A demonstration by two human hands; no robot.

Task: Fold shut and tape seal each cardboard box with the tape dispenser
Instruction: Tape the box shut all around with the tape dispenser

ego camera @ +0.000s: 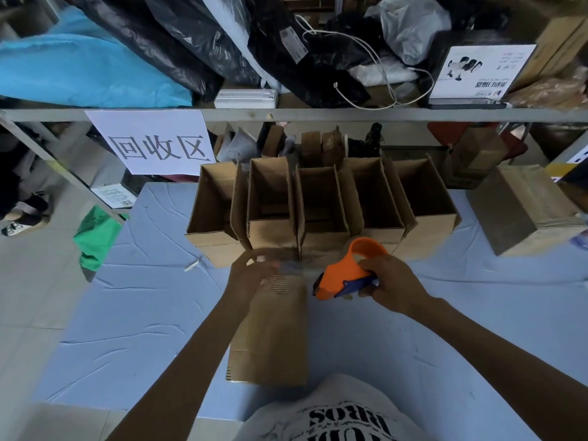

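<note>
We are at the taping step. Our right hand (393, 283) grips the tape dispenser (342, 276). Our left hand (249, 276) seems to pinch the tape (291, 268) end at the far edge of the folded box (273, 332) on the table (143, 313). Next, we should press it down and pull along the seam.

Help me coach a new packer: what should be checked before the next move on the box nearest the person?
1. Grip: the right hand holds the tape dispenser: ok.
2. Flaps: the box looks folded shut, with a flat top: ok.
3. Support: the box lies flat on the blue cloth: ok.
4. Tape: a tape strip seems to run from the dispenser toward the left hand at the box's far end: ok, though blurred.
5. Tape end stuck to the cardboard: cannot tell.
6. Sealing: the row of boxes behind stands open: not ok.
</note>
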